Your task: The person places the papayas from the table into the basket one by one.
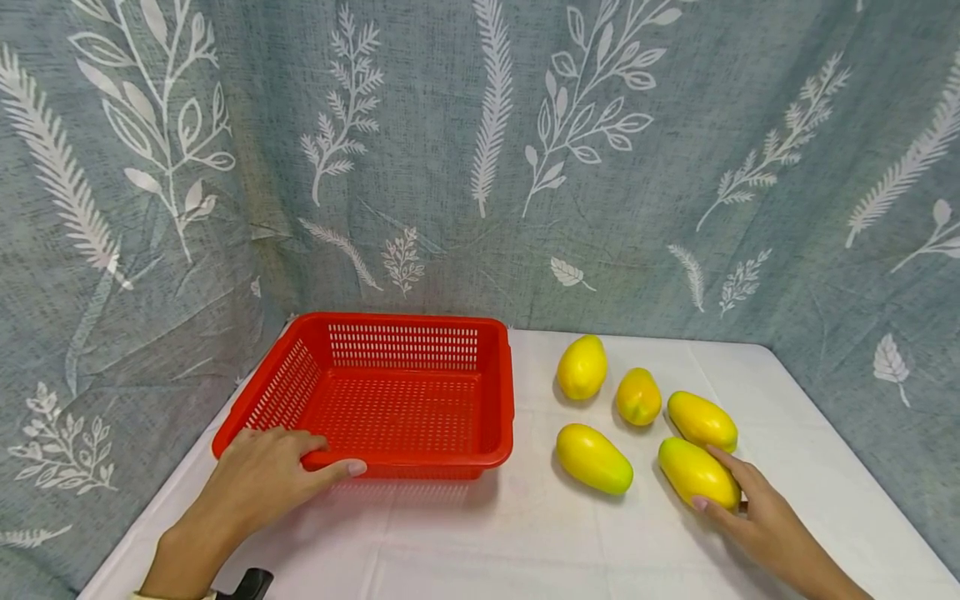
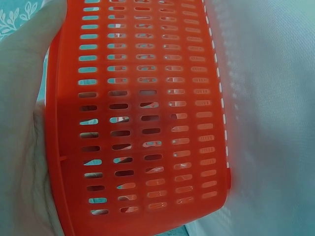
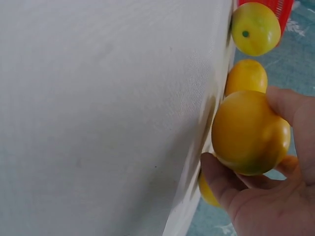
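Note:
My left hand grips the near left rim of a red plastic basket, thumb outside and fingers over the inner side. In the left wrist view the slotted wall of the basket fills the middle, with the hand along its rim. On the right, my right hand holds a yellow mango with a green tip, thumb on the near side and fingers around the far side. The right wrist view shows that mango between thumb and fingers. Its underside is partly hidden.
Several other mangoes lie near it: one at the back, a smaller one, one just behind the held mango, and one left of it. A white cloth covers the table. Patterned blue-grey curtains stand behind and at both sides.

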Tool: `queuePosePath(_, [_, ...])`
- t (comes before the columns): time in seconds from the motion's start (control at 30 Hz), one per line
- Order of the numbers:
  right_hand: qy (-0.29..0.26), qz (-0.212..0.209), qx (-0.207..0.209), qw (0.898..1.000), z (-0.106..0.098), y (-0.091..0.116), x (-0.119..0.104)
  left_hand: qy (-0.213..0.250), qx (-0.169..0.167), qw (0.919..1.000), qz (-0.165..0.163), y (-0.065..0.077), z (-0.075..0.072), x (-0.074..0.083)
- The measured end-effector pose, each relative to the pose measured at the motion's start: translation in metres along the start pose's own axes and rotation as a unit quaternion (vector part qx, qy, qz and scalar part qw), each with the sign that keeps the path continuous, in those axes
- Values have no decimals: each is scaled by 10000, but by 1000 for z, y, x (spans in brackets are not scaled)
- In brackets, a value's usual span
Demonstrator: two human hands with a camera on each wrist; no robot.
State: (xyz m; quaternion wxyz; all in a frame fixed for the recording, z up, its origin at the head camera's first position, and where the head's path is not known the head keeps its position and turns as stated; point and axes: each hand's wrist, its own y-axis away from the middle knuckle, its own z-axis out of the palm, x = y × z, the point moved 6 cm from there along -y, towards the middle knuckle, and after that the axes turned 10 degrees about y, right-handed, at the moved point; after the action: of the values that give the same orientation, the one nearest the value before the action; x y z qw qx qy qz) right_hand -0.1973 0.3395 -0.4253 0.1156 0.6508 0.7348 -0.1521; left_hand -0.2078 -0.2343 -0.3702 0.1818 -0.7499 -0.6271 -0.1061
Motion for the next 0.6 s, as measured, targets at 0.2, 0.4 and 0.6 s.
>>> queuePosePath(0.2, [-71,-68,111,9999,-2,2,-3,25,-30,10000,-47,1,1,-1])
queuePosePath(0.4, [-157,-149,244,9995,-4,3,-7,1,-53,10000,-65,1,3,-3])
queuePosePath(0.6, [-215,-202,355,9989,-5,4,-10,-73,-11,10000,-12,0,4,-4])
